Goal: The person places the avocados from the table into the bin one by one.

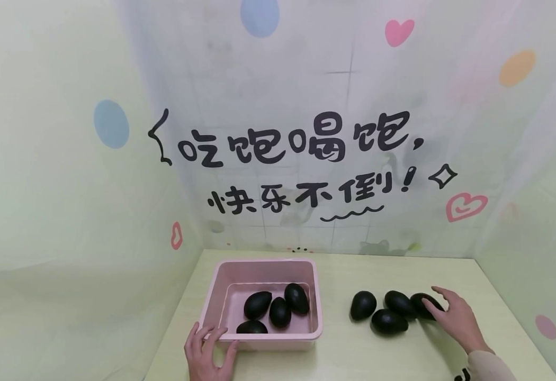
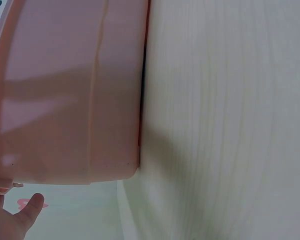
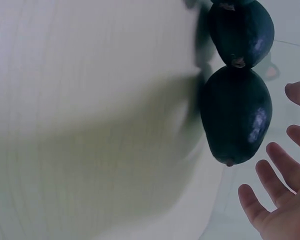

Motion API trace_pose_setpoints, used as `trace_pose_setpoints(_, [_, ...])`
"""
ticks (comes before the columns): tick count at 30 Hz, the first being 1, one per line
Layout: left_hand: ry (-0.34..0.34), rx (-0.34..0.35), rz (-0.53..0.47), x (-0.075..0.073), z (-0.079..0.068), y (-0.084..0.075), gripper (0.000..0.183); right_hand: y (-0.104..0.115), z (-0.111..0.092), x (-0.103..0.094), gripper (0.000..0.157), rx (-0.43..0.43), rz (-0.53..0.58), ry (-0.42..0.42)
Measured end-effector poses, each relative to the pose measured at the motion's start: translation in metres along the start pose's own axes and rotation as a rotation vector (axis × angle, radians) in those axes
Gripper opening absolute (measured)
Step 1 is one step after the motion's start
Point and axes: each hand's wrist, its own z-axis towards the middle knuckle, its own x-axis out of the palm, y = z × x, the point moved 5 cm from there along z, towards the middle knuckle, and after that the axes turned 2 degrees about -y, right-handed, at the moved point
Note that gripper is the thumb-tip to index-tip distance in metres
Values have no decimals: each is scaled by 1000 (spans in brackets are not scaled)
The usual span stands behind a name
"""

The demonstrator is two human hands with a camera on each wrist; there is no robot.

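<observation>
At the right of the table my right hand [image 1: 459, 321] reaches over the outermost black avocado [image 1: 423, 305], fingers spread. The right wrist view shows that avocado [image 3: 237, 115] beside the spread fingers [image 3: 279, 182], with a gap between. Its neighbours are a second avocado [image 1: 399, 304], one in front [image 1: 389, 321] and one farther left [image 1: 363, 305]. My left hand [image 1: 206, 353] rests at the front left corner of a pink plastic bin [image 1: 278, 345], fingers over its rim and loosely extended. Several avocados [image 1: 280, 313] lie inside the bin; its front wall partly hides one.
The bin stands on the left part of a pale wood-grain table [image 1: 340, 349]. Behind it hangs a printed curtain [image 1: 278, 233] with dark lettering and coloured shapes, and similar sheets [image 1: 68, 211] close off both sides.
</observation>
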Motion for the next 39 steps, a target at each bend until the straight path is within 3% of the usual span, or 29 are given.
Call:
trace_pose_setpoints(13, [1,0,-21,1,0,0,57,-18,-3,15,66,10,18,7])
trace_pose_setpoints(24, [8,-5,-15,0,-1,0,55,-22,-4,25,80,68,31,76])
trace_pose_setpoints(39, [-1,-3,-31,0,-1,2,55,-19,-7,28,78,61,28,49])
